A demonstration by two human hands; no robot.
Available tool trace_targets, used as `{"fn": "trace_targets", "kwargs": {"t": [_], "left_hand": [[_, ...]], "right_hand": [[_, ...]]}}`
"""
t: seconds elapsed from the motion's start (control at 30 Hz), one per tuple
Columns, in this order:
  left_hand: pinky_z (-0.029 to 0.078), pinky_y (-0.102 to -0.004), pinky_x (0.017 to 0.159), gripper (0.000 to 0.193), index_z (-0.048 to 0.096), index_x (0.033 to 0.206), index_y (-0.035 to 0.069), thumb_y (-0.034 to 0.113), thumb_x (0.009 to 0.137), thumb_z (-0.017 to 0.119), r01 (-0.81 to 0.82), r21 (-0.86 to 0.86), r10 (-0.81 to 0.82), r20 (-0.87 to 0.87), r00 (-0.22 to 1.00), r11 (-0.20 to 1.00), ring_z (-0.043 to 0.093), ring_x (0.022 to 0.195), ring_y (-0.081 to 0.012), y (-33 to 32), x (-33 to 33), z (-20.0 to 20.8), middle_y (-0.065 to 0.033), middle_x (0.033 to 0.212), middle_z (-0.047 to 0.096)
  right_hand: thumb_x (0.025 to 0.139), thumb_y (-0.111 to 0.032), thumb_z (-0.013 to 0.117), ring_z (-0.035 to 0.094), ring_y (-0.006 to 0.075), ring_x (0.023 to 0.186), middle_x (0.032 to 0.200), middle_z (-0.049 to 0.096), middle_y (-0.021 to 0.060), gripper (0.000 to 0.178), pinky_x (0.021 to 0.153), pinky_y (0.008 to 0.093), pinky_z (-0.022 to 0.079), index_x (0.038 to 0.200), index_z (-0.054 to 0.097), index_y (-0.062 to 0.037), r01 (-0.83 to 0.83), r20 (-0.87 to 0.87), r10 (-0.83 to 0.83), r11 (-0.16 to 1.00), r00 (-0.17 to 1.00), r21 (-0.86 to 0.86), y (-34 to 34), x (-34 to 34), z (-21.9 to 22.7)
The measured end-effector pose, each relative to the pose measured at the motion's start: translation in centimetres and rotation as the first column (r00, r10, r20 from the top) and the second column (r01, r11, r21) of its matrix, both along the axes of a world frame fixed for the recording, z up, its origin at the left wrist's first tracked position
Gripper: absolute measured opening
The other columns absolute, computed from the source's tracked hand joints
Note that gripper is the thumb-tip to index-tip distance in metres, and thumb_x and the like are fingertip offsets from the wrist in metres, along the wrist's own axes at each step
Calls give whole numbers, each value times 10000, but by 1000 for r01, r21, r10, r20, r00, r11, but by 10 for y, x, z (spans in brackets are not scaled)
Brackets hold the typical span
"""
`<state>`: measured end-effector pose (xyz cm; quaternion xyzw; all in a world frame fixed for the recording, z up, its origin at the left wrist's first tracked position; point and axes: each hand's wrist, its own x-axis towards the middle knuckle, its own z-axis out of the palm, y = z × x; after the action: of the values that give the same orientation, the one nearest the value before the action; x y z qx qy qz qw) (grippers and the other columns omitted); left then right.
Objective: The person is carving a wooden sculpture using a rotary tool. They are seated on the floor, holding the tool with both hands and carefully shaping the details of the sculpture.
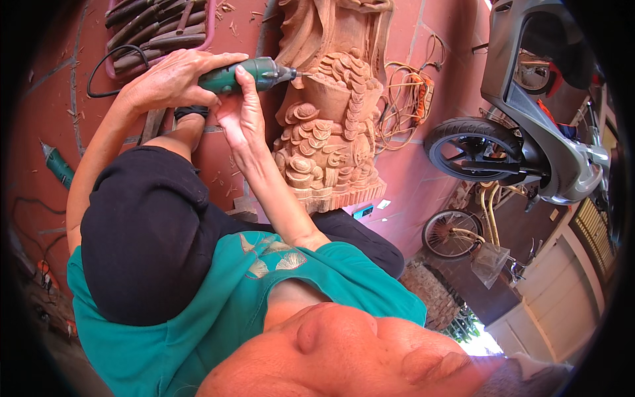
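A green rotary tool (258, 74) with a dark nose and a thin bit lies across both my hands. My left hand (173, 78) is closed round its rear end, where a black cord trails off. Under the body, nearer the nose, my right hand (242, 119) grips it with fingers up along its side. The bit's tip meets, or nearly meets, a carved wooden statue (331, 99); actual contact is too small to tell. Coin-like discs, rounded lumps and flowing folds cover the statue, which rests in front of my legs.
A pink tray (210, 26) of wooden-handled carving tools (159, 30) stands at the far left. Another green power tool (58, 165) lies left. An orange power strip (422, 98) with tangled cable, a motorbike (529, 126) and a bicycle (455, 233) are to the right. Wood chips litter the tiles.
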<state>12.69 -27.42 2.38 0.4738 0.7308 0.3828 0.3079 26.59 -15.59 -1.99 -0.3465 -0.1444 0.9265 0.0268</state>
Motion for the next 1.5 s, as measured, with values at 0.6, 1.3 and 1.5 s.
{"fn": "trace_targets", "kwargs": {"t": [0.6, 1.3, 1.5], "left_hand": [[498, -448, 1008, 849, 506, 1488, 93, 207, 678, 737, 29, -100, -20, 89, 996, 995, 656, 1139, -385, 1, -1, 1, -208, 1242, 676], [505, -441, 979, 835, 510, 1487, 90, 153, 681, 721, 30, -100, -21, 83, 996, 995, 662, 1096, -388, -1, 1, -4, -208, 1204, 678], [520, -447, 922, 798, 521, 1469, 76, 148, 707, 747, -3, -19, 4, 29, 1000, 1000, 677, 1029, -373, -4, 5, -18, -215, 1123, 700]], "right_hand": [[908, -260, 785, 662, 179, 1071, 1177, 674, 47, 475, 836, 351, 560, 1303, 565, -112, 21, 28, -23, 999, 999, 48, -1, 2, 5], [913, -263, 781, 658, 199, 1094, 1206, 662, 70, 496, 895, 383, 574, 1320, 554, -95, -2, 23, 1, 998, 1000, 62, 1, 4, 6], [920, -256, 772, 660, 203, 1095, 1210, 664, 74, 487, 890, 378, 574, 1323, 554, -91, -3, 17, 2, 999, 1000, 37, 1, 4, -5]]}}
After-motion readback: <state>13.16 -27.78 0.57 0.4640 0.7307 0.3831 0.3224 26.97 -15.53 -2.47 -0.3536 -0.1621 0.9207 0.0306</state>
